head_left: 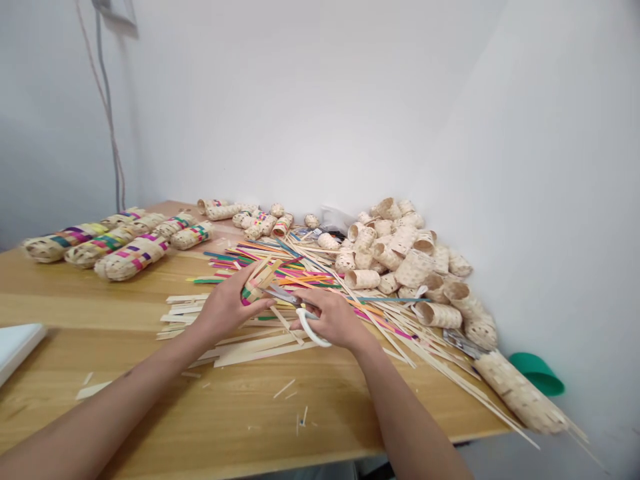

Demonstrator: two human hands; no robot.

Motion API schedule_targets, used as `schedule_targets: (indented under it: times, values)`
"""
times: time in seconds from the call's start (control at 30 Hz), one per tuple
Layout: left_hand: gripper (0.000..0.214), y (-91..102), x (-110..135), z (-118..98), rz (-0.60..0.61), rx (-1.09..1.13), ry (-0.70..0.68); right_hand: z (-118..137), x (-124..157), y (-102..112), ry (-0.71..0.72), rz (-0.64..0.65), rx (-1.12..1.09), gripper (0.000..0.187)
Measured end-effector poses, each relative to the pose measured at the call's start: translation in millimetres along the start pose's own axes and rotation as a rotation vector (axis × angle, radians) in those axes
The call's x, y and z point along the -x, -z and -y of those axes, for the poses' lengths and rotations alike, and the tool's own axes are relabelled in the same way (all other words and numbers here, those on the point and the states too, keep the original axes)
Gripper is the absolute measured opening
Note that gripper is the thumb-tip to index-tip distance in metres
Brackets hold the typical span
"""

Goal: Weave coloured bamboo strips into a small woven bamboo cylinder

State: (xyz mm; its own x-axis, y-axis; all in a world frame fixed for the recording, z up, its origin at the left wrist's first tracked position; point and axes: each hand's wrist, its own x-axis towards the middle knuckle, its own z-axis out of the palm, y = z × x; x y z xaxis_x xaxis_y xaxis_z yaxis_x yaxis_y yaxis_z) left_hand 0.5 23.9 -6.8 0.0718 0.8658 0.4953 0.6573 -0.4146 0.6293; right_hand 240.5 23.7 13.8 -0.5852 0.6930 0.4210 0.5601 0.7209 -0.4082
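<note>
Left hand [225, 308] grips a woven basket [256, 283]; right hand [333, 320] holds scissors [300, 308] beside it.

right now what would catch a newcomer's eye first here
Mid-table, the left hand holds a small woven basket while the right hand works white-handled scissors at it, over a spread of bright coloured strips. A big heap of plain woven tubes fills the right corner, and long colour-banded rolls line the far left.

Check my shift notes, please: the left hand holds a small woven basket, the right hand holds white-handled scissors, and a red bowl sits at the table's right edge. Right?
Not quite: the bowl is green, as the head view shows. The left hand does hold the small woven basket, the right hand the scissors.
</note>
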Motion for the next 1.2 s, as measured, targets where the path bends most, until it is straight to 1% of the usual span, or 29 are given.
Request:
schedule_targets:
  times: [0.13, 0.2, 0.27, 0.3, 0.37, 0.43, 0.5, 0.53, 0.6, 0.7, 0.87, 0.93, 1.07, 1.2]
  values:
    - [0.081, -2.4, 0.8, 0.4, -0.067, -0.052, -0.001, 0.5, -0.1, -1.3, -0.002, -0.012, -0.021, 0.047]
    - [0.082, -1.8, 1.0, -2.6, -0.059, -0.029, -0.004, 0.0, -0.3, -1.3, 0.003, -0.013, -0.059, 0.042]
    - [0.083, 0.6, 0.8, -7.1, -0.026, 0.043, 0.009, -1.4, -0.5, -0.6, 0.0, -0.015, -0.092, 0.038]
    - [0.083, 2.5, 0.4, -9.3, -0.002, 0.107, 0.03, -2.4, -0.5, 0.0, -0.007, -0.014, -0.101, 0.038]
    - [0.081, 7.4, -0.6, -12.5, 0.076, 0.304, 0.103, -4.7, -0.3, 1.7, -0.032, -0.006, -0.114, 0.038]
    - [0.077, 12.4, -1.8, -12.5, 0.19, 0.542, 0.199, -6.7, 0.0, 3.5, -0.051, 0.01, -0.13, 0.038]
    - [0.073, 16.0, -2.6, -9.5, 0.3, 0.729, 0.29, -7.5, 0.4, 5.1, -0.056, 0.027, -0.152, 0.038]
    - [0.072, 17.0, -2.8, -7.6, 0.343, 0.791, 0.33, -7.5, 0.5, 5.6, -0.055, 0.035, -0.16, 0.038]
    - [0.069, 17.3, -2.6, -4.4, 0.384, 0.872, 0.402, -6.8, 0.7, 6.4, -0.054, 0.044, -0.163, 0.039]
    - [0.068, 15.7, -1.5, -3.9, 0.381, 0.925, 0.455, -5.3, 0.4, 6.4, -0.039, 0.057, -0.149, 0.04]
    - [0.064, 13.3, -0.4, -9.7, 0.346, 0.925, 0.43, -4.3, -0.7, 4.8, -0.028, 0.055, -0.127, 0.048]
    - [0.065, 12.8, -0.5, -11.5, 0.35, 0.935, 0.437, -3.8, -0.9, 4.8, -0.038, 0.057, -0.125, 0.044]
    - [0.066, 13.1, 0.0, -14.9, 0.344, 0.981, 0.477, -1.3, -0.3, 6.8, -0.032, 0.064, -0.097, 0.031]
    - [0.069, 14.3, 1.9, -17.3, 0.36, 1.045, 0.542, 0.8, 0.7, 8.6, -0.001, 0.054, -0.063, 0.027]
